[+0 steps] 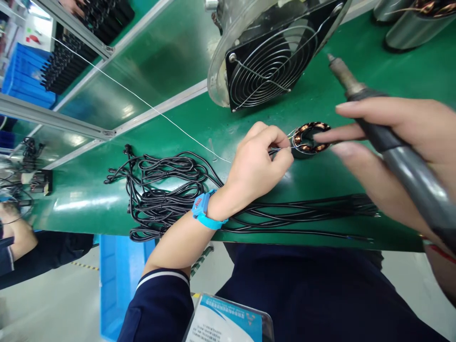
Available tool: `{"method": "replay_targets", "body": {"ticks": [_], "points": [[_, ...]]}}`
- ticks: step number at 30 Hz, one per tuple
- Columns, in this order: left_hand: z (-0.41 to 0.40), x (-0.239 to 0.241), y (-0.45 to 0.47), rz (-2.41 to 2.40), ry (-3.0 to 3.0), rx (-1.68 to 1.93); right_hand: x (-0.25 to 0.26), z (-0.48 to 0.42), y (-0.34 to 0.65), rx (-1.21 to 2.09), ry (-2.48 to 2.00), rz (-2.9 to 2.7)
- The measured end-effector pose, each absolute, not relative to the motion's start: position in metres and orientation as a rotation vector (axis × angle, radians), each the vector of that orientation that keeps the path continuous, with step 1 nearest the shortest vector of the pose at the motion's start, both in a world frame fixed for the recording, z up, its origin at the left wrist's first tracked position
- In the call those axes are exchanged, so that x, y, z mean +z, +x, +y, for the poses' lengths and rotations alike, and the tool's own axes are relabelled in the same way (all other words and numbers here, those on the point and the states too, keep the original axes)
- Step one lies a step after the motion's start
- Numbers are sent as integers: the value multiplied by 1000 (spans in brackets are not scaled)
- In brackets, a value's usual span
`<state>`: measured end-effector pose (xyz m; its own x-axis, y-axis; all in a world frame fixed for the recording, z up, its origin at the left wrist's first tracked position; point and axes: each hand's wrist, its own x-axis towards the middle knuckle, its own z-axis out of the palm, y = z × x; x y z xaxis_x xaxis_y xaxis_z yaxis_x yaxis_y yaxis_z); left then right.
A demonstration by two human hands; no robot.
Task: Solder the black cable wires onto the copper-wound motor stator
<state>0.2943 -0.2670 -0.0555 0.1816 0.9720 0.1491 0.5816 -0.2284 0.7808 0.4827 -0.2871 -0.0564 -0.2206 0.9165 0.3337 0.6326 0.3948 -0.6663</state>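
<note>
My left hand [258, 159] is closed in a pinch on a thin wire end right beside a small copper-wound stator [310, 138] lying on the green bench. A blue wrist strap [204, 210] sits on that wrist. My right hand [395, 149] grips a soldering iron [377, 130] whose tip points up and left, away from the stator. Its index finger stretches out and touches the stator's edge. A thin solder wire [142, 100] runs across the bench toward my left hand.
A bundle of black cables [164, 190] lies on the green bench [107, 204] by my left arm. A black fan with a wire guard [274, 57] stands behind the stator. Metal cans [409, 28] sit at the far right. Another person's arm [17, 232] is at the left edge.
</note>
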Motion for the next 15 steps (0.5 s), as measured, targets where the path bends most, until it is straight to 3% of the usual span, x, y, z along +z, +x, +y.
{"method": "replay_targets", "body": {"ticks": [10, 15], "points": [[-269, -57, 294, 1414, 1903, 912, -77, -274, 463, 347, -1197, -1987], [-260, -52, 284, 1355, 1423, 690, -84, -270, 465, 323, -1135, -1944]]}}
